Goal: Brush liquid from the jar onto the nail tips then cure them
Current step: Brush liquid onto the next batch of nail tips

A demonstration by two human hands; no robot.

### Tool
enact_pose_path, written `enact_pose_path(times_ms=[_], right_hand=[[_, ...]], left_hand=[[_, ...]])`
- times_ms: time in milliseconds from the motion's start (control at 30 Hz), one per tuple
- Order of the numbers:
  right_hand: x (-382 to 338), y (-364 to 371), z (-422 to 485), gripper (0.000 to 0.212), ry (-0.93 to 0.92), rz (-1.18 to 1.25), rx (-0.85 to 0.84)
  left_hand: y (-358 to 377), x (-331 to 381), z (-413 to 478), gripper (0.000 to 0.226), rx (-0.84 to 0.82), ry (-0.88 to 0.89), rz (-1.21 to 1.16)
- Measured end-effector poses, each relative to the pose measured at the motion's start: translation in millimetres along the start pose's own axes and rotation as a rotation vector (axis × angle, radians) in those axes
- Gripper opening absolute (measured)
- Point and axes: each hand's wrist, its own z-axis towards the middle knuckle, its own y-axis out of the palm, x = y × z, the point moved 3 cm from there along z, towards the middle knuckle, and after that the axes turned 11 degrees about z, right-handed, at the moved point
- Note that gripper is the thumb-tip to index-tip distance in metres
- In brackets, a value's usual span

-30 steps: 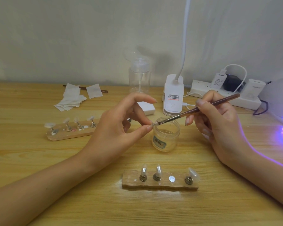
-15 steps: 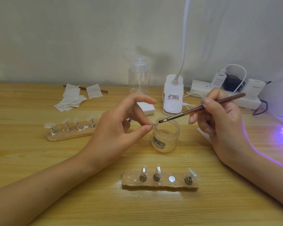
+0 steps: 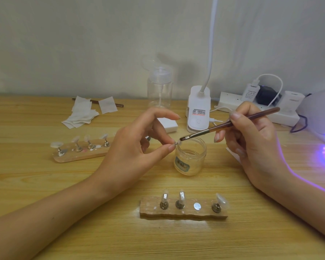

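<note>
Jar (image 3: 193,159) clear, open-topped, labelled.

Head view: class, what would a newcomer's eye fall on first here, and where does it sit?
The two hands at the centre: the left hand pinches a tiny nail tip by the rim of the open jar, while the right hand holds a brush to it. Next, the purple glow under the lamp at the right edge.

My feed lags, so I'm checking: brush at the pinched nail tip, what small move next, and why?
Probably draw the brush in the right hand across the nail tip the left hand pinches: its bristles sit at the tip, above the open jar.
</note>
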Motion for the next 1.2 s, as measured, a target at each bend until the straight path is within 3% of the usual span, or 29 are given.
enact_pose_path(times_ms=[267,433,633,833,1033,1200], right_hand=[[1.0,-1.8,0.1,0.024,0.016,-0.046,0.039],[-0.2,1.0,-1.2,0.020,-0.004,-0.021,-0.037],[1.0,-1.2,-0.3,0.023,0.001,-0.056,0.023],[0.8,2.1,-1.3,0.020,-0.017,-0.023,-0.039],[1.7,-2.1,0.3,0.023,0.006,-0.059,0.033],[0.5,0.4,-0.5,0.020,-0.023,-0.010,-0.042]], left_hand=[[-0.3,-0.1,-0.3,0.041,-0.002,0.010,0.015],[-0.5,0.2,-0.2,0.040,0.000,0.011,0.018],[-0.6,-0.4,-0.3,0.040,-0.002,-0.003,0.001],[-0.1,-0.1,0.1,0.040,0.001,-0.001,0.001],[0.3,0.6,-1.6,0.040,0.000,0.009,0.012],[-0.3,0.7,-0.7,0.040,0.006,0.011,0.013]])
